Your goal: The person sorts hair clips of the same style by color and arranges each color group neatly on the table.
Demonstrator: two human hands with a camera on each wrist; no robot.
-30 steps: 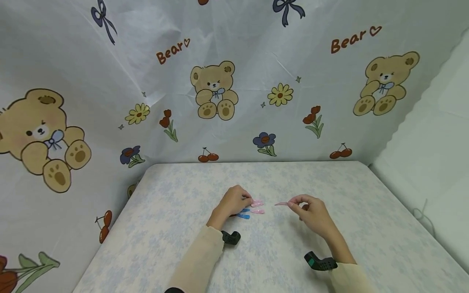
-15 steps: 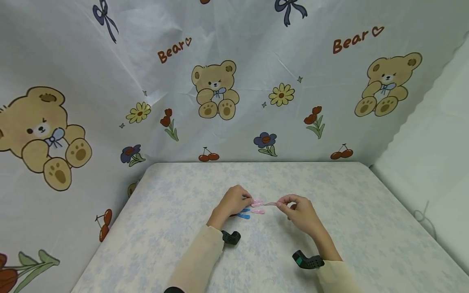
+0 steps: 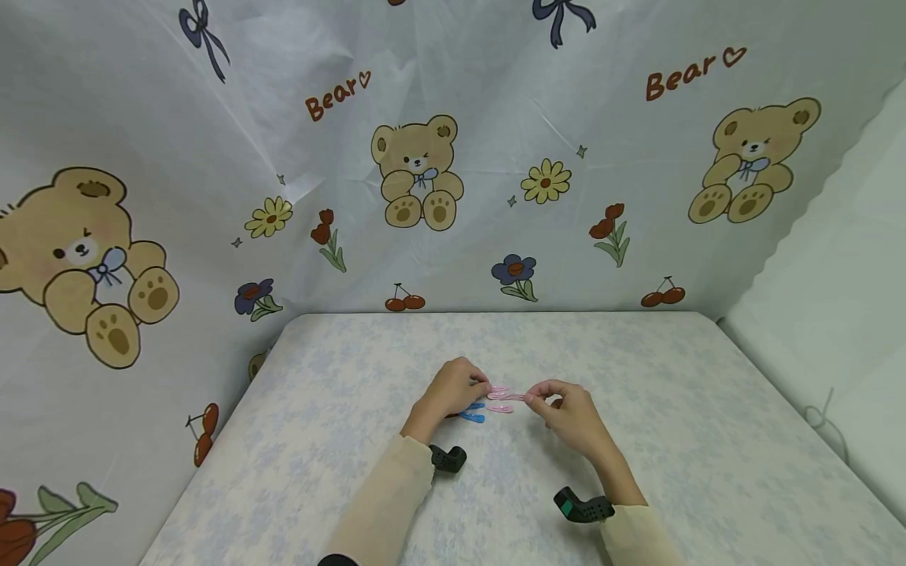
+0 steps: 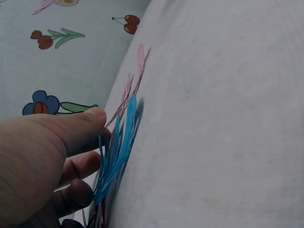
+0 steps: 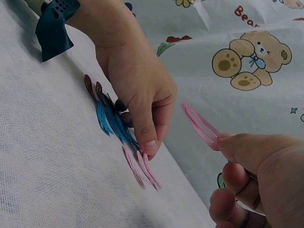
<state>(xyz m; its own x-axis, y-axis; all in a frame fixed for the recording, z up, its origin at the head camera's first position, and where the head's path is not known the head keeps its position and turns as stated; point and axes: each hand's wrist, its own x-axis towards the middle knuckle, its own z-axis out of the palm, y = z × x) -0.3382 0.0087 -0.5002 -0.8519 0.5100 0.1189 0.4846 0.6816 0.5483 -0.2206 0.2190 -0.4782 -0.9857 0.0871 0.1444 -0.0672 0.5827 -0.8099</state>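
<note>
My left hand (image 3: 449, 391) rests low over a group of snap hair clips on the table. Its thumb and forefinger pinch the end of a pink hair clip (image 5: 151, 172). Another pink clip (image 3: 500, 409) lies close by, nearer me. Blue hair clips (image 4: 127, 133) are layered under and beside the left fingers, and dark red clips (image 5: 89, 86) trail behind them, partly hidden. My right hand (image 3: 569, 414) holds one pink snap clip (image 5: 203, 127) between thumb and forefinger, its narrow end pointing left, above the table and near the pinched clip.
The pale blue patterned tabletop (image 3: 340, 362) spreads around the hands. A bear-print curtain (image 3: 467, 251) stands behind its far edge. A white cloth wall (image 3: 835, 299) is on the right, with a thin cord (image 3: 828, 420) hanging there.
My right hand has moved left with the pink hair clip, bringing it up to the other clips. The left hand has stayed in place.
</note>
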